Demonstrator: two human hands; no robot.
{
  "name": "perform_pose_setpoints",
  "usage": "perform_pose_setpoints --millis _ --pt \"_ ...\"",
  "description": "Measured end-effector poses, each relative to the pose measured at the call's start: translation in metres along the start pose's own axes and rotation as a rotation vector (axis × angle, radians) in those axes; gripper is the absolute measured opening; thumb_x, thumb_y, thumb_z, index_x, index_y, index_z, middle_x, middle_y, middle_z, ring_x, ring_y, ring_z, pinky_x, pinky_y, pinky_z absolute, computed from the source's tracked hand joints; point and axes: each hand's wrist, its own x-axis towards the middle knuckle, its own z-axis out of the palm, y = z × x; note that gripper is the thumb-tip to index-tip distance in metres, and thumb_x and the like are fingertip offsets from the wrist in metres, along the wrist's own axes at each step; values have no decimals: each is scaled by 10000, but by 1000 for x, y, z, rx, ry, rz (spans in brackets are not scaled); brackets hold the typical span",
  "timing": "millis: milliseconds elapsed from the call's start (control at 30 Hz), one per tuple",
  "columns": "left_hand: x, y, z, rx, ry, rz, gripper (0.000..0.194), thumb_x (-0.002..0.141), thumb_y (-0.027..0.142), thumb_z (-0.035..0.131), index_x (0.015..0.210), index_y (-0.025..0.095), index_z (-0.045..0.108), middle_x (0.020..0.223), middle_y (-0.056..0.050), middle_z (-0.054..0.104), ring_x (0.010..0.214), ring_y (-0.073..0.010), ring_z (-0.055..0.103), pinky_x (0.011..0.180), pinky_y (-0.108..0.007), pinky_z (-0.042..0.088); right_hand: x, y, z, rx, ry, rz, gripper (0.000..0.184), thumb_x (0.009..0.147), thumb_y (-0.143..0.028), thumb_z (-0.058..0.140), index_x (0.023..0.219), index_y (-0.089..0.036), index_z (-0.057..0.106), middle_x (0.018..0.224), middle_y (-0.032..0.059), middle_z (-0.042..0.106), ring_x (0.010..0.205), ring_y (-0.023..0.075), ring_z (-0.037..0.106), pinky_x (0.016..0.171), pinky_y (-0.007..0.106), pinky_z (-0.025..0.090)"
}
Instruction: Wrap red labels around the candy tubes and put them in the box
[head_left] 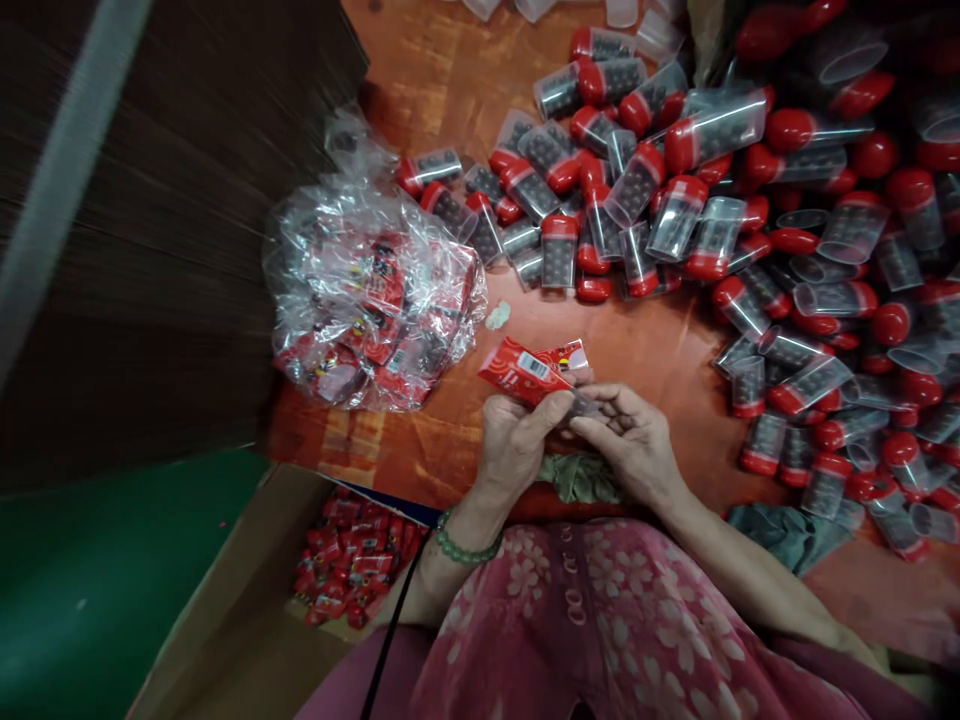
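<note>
Above the near edge of the table, my left hand (516, 440) is closed on a red printed packet (525, 370) with a white barcode label. From the other side my right hand (626, 435) pinches a clear-and-dark piece (583, 407) at the packet's right end. That piece resembles the clear tubes on the table, but fingers hide much of it. Part of the red print with a cartoon figure (571, 355) shows behind my fingertips. Below my hands lies a crumpled green cloth (581, 477). A green bead bracelet (466, 550) circles my left wrist.
Clear plastic bags with red printed packets (379, 300) lie at the left. A large pile of red-ended clear tubes with dark dotted insides (637, 185) covers the back and right. Below the table edge, a carton (225, 590) holds many small red packets (356, 555).
</note>
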Motion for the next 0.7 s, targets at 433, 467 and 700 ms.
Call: perform_pose_setpoints --millis 433,467,700 --pt "-9 -2 3 -112 -134 -140 406 623 459 853 899 171 776 994 -92 767 1031 -297 697 973 -463 538 11 2 -11 -160 -35 -157 463 719 -611 755 755 -239 481 789 6 696 617 127 630 575 249 525" --pt "-10 -2 2 -125 -154 -168 406 610 451 860 893 172 778 990 -92 765 1010 -295 700 956 -462 544 12 4 -12 -239 -27 -206 471 728 -617 745 725 -238 464 721 -7 670 564 120 594 533 240 495" --pt "-30 6 -12 -118 -159 -256 571 592 381 867 1105 161 748 892 -77 754 839 -227 704 862 -395 568 9 5 -11 -725 -151 -559 515 895 -651 519 632 -229 386 536 -33 526 471 97 461 492 234 370"
